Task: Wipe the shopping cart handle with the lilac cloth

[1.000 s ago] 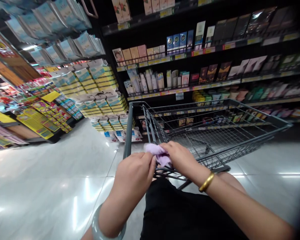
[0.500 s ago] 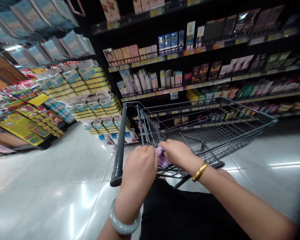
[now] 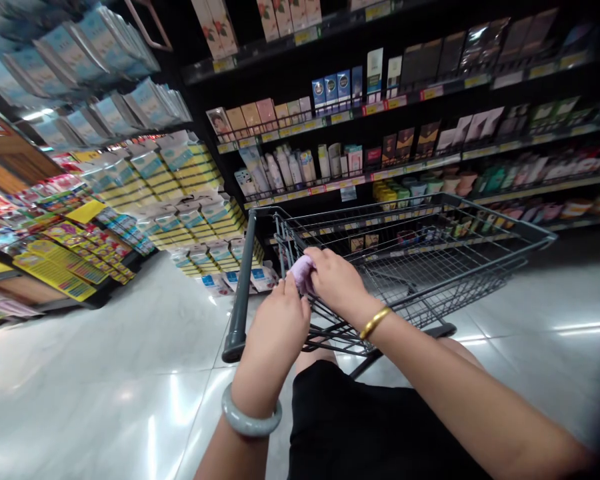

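Observation:
A small, bunched light-purple cloth [image 3: 301, 269] is held up over the near side of the shopping cart [image 3: 240, 287], to the right of its push handle. My right hand [image 3: 336, 280], with a gold bangle on the wrist, has its fingers closed around the cloth's right side. From below and to the left, my left hand [image 3: 279, 330] meets the cloth at its fingertips, which look pinched on its lower edge. A pale grey-green bangle circles my left wrist. Parts of the cloth are hidden behind the fingers.
Behind the cart, dark shelves [image 3: 320, 123] carry boxes, bottles and tubes. Yellow-striped packs [image 3: 180, 167] hang in rows to the left, above the pale tiled floor [image 3: 130, 360]. Farther left stands a snack display [image 3: 65, 260]. My black-clothed lap [image 3: 370, 420] is below the cart.
Both hands have risen slightly with the cloth, the right one also shifting left. More of the cloth shows above the left fingertips, rolled rather than hanging down. The cart has barely moved.

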The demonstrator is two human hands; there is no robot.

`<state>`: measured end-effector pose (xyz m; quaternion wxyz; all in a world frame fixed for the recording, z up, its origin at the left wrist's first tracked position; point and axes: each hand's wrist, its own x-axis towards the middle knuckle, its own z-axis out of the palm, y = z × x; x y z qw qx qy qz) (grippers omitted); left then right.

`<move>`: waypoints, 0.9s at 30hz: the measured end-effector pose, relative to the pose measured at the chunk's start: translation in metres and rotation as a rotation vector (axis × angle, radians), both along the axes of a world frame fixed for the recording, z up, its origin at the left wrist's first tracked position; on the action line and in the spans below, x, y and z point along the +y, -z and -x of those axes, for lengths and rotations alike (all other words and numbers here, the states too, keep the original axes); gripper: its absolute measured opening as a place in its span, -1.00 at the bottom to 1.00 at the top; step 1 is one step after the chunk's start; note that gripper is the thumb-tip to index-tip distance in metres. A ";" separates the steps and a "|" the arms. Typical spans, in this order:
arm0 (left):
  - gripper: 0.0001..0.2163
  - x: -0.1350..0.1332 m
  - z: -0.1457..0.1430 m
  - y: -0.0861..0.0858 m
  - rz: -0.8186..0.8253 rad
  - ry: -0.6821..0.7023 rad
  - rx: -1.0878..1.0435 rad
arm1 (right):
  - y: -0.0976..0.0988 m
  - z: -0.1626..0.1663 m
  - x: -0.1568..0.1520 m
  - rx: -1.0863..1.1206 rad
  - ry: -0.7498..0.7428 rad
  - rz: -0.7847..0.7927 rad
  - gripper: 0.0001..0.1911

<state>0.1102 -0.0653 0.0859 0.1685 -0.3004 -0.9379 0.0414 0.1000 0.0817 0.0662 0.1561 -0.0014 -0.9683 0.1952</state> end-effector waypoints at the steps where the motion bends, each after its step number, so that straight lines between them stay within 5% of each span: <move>1: -0.57 0.001 0.001 0.000 -0.007 -0.029 -0.047 | 0.001 0.006 -0.001 -0.001 -0.030 0.010 -0.54; 7: -0.59 0.004 0.001 -0.004 0.028 -0.039 -0.104 | 0.014 0.026 0.002 -0.273 -0.051 0.019 -0.62; 13: -0.53 0.001 -0.001 -0.001 0.024 0.031 -0.048 | 0.016 0.014 -0.007 0.008 -0.128 0.067 -0.48; 18: -0.56 0.003 -0.002 0.001 0.034 0.023 -0.041 | 0.015 0.017 -0.001 -0.221 -0.085 -0.010 -0.53; 24: -0.53 0.002 -0.004 0.000 0.019 0.059 -0.034 | 0.004 0.021 -0.008 0.010 -0.148 0.019 -0.53; 27: -0.58 0.000 -0.006 0.002 0.033 0.060 -0.029 | 0.017 0.024 -0.001 -0.220 -0.086 -0.066 -0.49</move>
